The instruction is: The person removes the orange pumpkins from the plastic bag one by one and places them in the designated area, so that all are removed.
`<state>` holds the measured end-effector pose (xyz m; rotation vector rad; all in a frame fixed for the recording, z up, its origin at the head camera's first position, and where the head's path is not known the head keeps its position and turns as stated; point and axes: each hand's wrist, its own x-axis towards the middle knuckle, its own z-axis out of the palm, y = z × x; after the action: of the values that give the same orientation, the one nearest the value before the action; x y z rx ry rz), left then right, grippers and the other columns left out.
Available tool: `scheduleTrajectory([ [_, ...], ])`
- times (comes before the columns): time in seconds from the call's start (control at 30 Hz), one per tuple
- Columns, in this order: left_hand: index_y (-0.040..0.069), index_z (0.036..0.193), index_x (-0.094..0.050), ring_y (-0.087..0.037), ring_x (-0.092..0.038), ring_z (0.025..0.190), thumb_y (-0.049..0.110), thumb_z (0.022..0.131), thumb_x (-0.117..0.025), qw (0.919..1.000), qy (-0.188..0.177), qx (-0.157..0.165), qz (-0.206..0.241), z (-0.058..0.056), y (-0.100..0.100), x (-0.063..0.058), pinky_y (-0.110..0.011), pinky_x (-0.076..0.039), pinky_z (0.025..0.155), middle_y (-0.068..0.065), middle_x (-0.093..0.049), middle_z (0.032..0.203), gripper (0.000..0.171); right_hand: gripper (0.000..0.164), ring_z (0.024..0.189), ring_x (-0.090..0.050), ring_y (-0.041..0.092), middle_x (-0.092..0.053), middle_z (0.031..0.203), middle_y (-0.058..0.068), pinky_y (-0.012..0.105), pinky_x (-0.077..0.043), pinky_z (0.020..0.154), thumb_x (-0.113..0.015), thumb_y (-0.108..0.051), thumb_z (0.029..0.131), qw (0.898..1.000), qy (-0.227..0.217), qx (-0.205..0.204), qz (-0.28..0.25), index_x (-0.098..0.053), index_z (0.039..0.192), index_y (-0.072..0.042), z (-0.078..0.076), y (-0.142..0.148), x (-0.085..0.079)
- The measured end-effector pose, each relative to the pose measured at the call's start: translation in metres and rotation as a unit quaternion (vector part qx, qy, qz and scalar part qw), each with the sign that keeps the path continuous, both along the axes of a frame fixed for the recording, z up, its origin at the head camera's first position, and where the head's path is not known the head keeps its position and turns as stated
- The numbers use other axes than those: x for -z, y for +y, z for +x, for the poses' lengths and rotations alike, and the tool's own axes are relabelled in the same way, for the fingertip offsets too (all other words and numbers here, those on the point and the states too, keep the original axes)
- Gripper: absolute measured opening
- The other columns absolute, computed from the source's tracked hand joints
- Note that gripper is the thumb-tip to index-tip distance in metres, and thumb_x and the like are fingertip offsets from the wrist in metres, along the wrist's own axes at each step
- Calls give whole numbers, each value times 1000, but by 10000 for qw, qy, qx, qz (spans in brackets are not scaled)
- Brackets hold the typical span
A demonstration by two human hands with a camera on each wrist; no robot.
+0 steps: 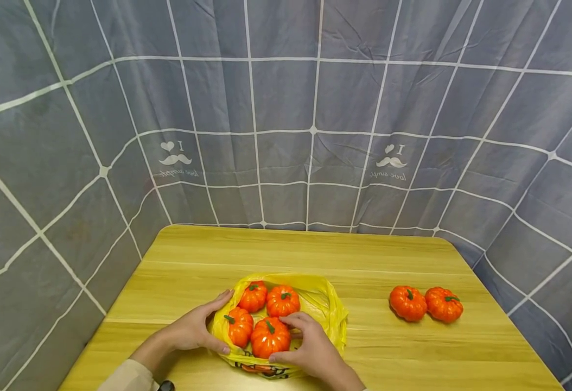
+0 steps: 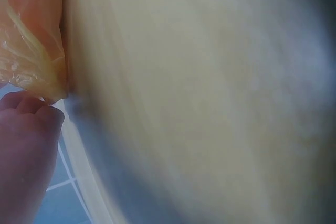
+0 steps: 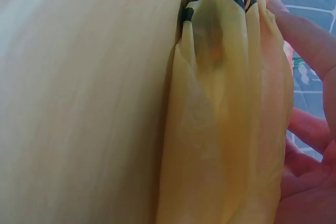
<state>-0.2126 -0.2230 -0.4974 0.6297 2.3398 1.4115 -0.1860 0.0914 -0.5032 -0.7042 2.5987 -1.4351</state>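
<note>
Yellow wood-grain table (image 1: pixel 364 260), grey white-gridded curtain (image 1: pixel 286 98) behind

Curtained work area, room type indeterminable; gridded grey curtain (image 1: pixel 281 98) spans upper frame; wood-grain table (image 1: pixel 364 266) occupies lower centre.

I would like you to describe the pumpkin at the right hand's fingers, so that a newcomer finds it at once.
On the wooden table, find the open yellow bag. Inside are four orange pumpkins; choose the front pumpkin, lowest in the head view. Unlike its neighbours, it has the thumb and fingers of the right hand at its side.
</note>
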Motion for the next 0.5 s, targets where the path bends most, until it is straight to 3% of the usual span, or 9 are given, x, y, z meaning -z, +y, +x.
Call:
scheduleTrajectory([
  [0.17, 1, 160, -20, -46, -1, 149, 23, 71, -94, 10000, 1, 17, 15, 0, 0, 0, -66, 0, 113, -24, -9, 165, 118, 72, 111, -61, 22, -58, 123, -1, 26, -56, 84, -93, -38, 70, 9989, -271, -6, -375, -66, 129, -6, 1, 1, -4],
  [0.5, 0, 160, -19, -46, -1, 149, 23, 71, -93, 10000, 8, 12, 35, 0, 0, 1, -66, -1, 113, -25, -9, 164, 118, 63, 116, -59, 31, -61, 124, 7, 34, -56, 88, -92, -28, 74, 9943, -66, 201, -1049, -67, 127, -4, 0, 24, -30],
])
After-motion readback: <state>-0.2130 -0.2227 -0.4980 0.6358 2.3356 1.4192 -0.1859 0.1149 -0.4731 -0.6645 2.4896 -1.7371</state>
